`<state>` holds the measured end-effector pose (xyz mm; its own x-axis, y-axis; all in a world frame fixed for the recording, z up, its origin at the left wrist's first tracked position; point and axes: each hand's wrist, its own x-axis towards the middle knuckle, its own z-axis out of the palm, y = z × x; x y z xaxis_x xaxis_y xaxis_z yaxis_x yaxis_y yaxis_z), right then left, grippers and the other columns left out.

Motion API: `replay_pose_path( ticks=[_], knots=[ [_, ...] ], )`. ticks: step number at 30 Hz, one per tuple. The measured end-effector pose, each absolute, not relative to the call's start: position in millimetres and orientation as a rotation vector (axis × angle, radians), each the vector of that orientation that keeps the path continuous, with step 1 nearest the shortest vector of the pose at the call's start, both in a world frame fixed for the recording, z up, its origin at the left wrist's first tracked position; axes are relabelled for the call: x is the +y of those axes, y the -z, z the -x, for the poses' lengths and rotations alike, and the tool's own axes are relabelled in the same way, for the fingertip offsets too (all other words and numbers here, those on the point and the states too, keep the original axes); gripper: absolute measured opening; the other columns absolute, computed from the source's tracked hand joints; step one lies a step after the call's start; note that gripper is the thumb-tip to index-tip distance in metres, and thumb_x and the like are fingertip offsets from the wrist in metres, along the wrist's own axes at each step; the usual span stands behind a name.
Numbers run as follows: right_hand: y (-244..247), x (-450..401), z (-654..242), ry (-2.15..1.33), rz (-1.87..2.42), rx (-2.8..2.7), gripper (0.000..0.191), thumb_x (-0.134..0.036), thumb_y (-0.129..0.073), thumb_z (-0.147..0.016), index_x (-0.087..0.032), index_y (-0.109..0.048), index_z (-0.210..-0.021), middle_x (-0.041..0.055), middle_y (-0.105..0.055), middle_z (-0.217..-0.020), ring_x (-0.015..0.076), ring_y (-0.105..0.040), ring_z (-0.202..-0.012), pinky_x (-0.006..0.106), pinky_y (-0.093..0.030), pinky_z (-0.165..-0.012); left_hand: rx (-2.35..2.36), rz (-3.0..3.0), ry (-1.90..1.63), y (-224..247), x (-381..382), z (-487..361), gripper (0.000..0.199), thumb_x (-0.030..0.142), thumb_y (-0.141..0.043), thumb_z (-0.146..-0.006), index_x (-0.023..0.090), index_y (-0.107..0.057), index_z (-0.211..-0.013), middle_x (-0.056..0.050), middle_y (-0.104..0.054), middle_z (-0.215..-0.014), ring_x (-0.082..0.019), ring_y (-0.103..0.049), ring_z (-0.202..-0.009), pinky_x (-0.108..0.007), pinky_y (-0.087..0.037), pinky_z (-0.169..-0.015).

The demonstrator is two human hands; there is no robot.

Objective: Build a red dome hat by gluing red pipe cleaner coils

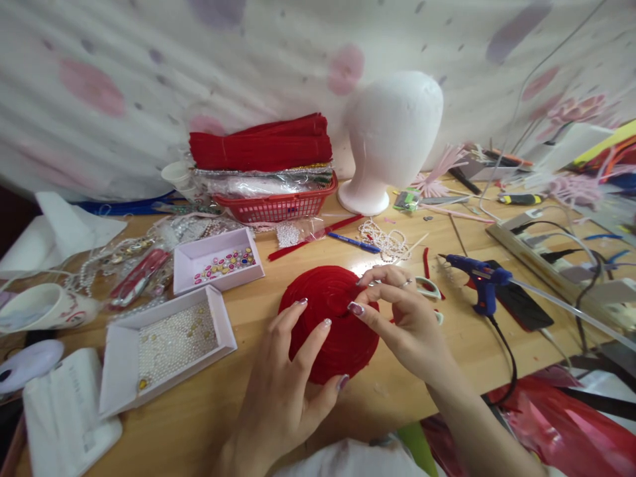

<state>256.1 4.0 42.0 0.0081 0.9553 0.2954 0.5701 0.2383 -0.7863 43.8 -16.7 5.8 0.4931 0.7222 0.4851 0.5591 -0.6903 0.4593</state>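
Note:
A round red piece (338,358), built of fuzzy coiled strips like chenille stems, lies on the wooden table in front of me. My left hand (291,374) rests on its left and near side, fingers spread, fingertips touching the surface. Near its centre, my right hand (392,308) has thumb and fingers pinched on a red chenille strip (358,291), mostly hidden by the fingers. Pale-handled scissors (428,287) lie partly behind my right hand.
Left are a box of coloured gems (218,255) and a box of pearl beads (169,351). A red basket (278,207) and a white foam head (397,126) stand behind. To the right lie a blue glue gun (484,281), a phone (521,305) and a power strip (536,265).

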Motion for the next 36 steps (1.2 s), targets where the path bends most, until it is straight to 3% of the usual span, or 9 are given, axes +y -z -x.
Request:
replay_pose_path(
  ticks=[7, 13, 29, 36],
  knots=[
    [-42.1, 7.8, -265.1, -0.48, 1.359, -1.796, 0.007, -0.029, -0.069, -0.09, -0.03, -0.074, -0.085, 0.0007, -0.066, -0.107, 0.0225, -0.053, -0.109, 0.042, -0.033, -0.101, 1.12, -2.514, -0.956, -7.0, -17.2, -46.8, 0.051, 0.023, -0.055, -0.095, 0.016, -0.039, -0.142, -0.019, -0.034, -0.149, -0.031, -0.035, -0.14, -0.05, -0.039, -0.111],
    [-37.2, 9.2, -263.6, -0.496, 1.374, -1.758, 0.008, -0.027, -0.068, -0.091, -0.029, -0.075, -0.086, 0.0014, -0.069, -0.106, 0.0224, -0.055, -0.107, 0.042, -0.035, -0.1, 1.186, -2.503, -0.955, -7.5, -16.7, -48.2, 0.053, 0.023, -0.054, -0.096, 0.008, -0.035, -0.144, -0.02, -0.041, -0.145, -0.028, -0.038, -0.139, -0.044, -0.038, -0.113],
    [-41.3, 6.7, -259.2, -0.59, 1.438, -1.735, 0.018, -0.031, -0.063, -0.092, -0.024, -0.07, -0.076, 0.0047, -0.069, -0.106, 0.0257, -0.055, -0.108, 0.047, -0.035, -0.099, 1.156, -2.467, -1.087, -4.5, -10.5, -51.9, 0.056, 0.017, -0.06, -0.092, 0.005, -0.035, -0.14, -0.025, -0.047, -0.138, -0.028, -0.044, -0.135, -0.046, -0.043, -0.112],
    [-38.4, 7.0, -261.3, -0.5, 1.357, -1.763, 0.004, -0.028, -0.071, -0.088, -0.029, -0.073, -0.085, 0.0028, -0.065, -0.117, 0.0256, -0.054, -0.117, 0.048, -0.032, -0.106, 1.144, -2.472, -1.073, -5.4, -9.8, -49.7, 0.051, 0.015, -0.06, -0.092, 0.006, -0.038, -0.137, -0.024, -0.046, -0.139, -0.027, -0.043, -0.136, -0.044, -0.041, -0.113]
  ],
)
